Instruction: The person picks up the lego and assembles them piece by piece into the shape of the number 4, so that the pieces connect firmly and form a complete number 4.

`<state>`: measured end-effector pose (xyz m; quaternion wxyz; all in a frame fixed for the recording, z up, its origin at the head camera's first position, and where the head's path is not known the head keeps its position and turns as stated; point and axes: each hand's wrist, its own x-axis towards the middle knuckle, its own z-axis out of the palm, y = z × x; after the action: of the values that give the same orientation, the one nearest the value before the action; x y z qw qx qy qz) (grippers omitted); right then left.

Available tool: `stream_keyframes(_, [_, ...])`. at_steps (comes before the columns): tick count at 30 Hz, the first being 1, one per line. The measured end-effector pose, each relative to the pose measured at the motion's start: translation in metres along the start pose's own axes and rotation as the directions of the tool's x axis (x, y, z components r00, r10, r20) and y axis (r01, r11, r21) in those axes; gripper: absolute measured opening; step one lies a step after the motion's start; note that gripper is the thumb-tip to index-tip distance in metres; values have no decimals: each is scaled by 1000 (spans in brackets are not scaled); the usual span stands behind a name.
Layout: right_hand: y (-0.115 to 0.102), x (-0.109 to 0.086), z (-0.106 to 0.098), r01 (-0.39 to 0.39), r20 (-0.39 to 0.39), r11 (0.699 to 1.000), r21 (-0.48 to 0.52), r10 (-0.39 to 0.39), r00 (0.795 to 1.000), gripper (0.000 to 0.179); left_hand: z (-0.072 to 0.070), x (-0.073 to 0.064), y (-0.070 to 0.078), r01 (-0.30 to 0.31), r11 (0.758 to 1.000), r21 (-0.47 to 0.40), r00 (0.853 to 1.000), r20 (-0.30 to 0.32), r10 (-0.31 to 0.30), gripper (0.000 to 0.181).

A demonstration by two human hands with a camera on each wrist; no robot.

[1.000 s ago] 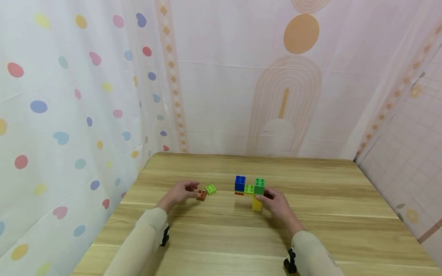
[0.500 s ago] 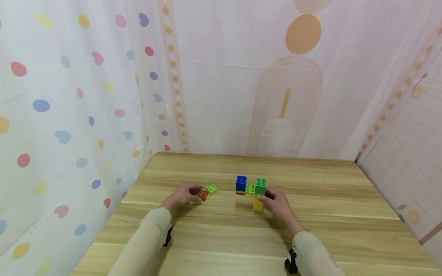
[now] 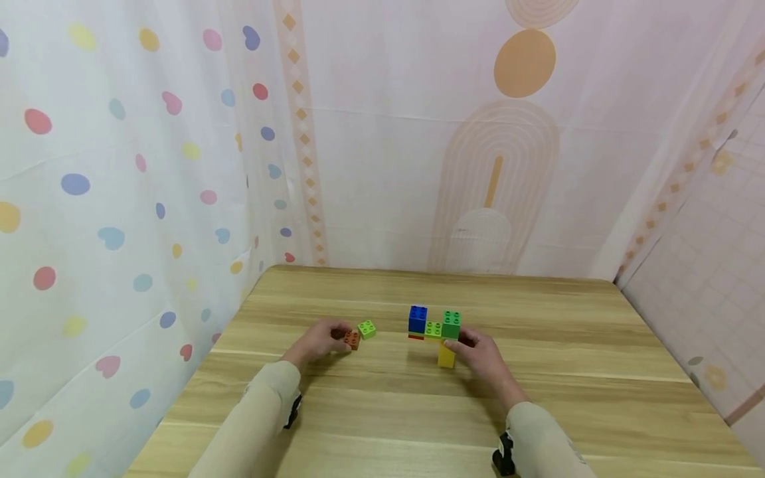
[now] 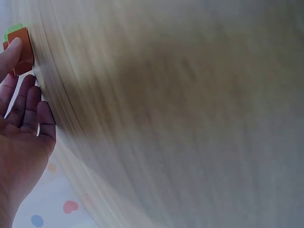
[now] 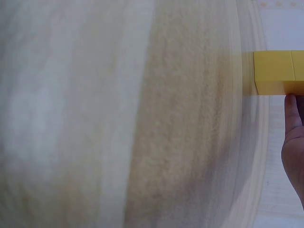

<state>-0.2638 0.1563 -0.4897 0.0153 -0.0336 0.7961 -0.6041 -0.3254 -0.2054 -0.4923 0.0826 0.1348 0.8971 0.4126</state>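
Observation:
My left hand [image 3: 318, 340] pinches a small brown-orange toy brick [image 3: 353, 340] between thumb and fingers. In the left wrist view the thumb presses the face of that orange brick [image 4: 20, 50]. Right behind it lies a lime green brick [image 3: 367, 329], studs up. With my right hand [image 3: 484, 358] I hold a built piece at its right side. Yellow bricks [image 3: 445, 356] form its leg, and a green brick [image 3: 451, 324] tops them. A lime brick [image 3: 433, 329] bridges to a blue brick [image 3: 418, 319], with red [image 3: 416, 336] showing below. A fingertip touches the yellow bricks [image 5: 275, 71] in the right wrist view.
Everything stands on a wood-grain table [image 3: 376, 425]. Patterned curtains [image 3: 382, 166] hang behind it and along both sides. A black wrist device [image 3: 505, 455] shows under the right sleeve.
My left hand has moved slightly right and its thumb and fingers have closed on the orange brick, which now sits a bit tilted. The right hand and the built piece stay nearly still.

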Motion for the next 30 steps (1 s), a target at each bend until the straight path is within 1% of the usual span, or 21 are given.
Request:
stream_keyframes(3, [0, 0, -1, 1, 3, 1000, 8, -1, 1000, 39, 0, 0, 0, 34, 999, 5, 999, -29, -34, 36])
stream_keyframes(7, [0, -1, -2, 3, 4, 1000, 7, -3, 1000, 38, -2, -1, -1, 67, 998, 20, 994, -85, -65, 37])
stream_keyframes(11, [0, -1, -2, 16, 3, 1000, -13, -16, 1000, 39, -5, -2, -2, 75, 997, 16, 991, -113, -72, 35])
stream_keyframes(16, [-1, -1, -2, 10, 5, 1000, -9, -9, 1000, 37, -11, -3, 4, 82, 997, -14, 987, -136, -83, 34])
stream_keyframes(19, [-1, 0, -1, 5, 3, 1000, -7, -5, 1000, 36, -15, -1, 10, 74, 996, -44, 984, -157, -80, 36])
stream_keyframes(24, [0, 0, -1, 11, 0, 1000, -12, -11, 1000, 36, -20, 3, 27, 54, 993, -104, 981, -178, -72, 43])
stream_keyframes(30, [-1, -1, -1, 16, -2, 1000, -9, -16, 1000, 37, -25, 9, 49, 9, 994, -113, 984, -175, -28, 43])
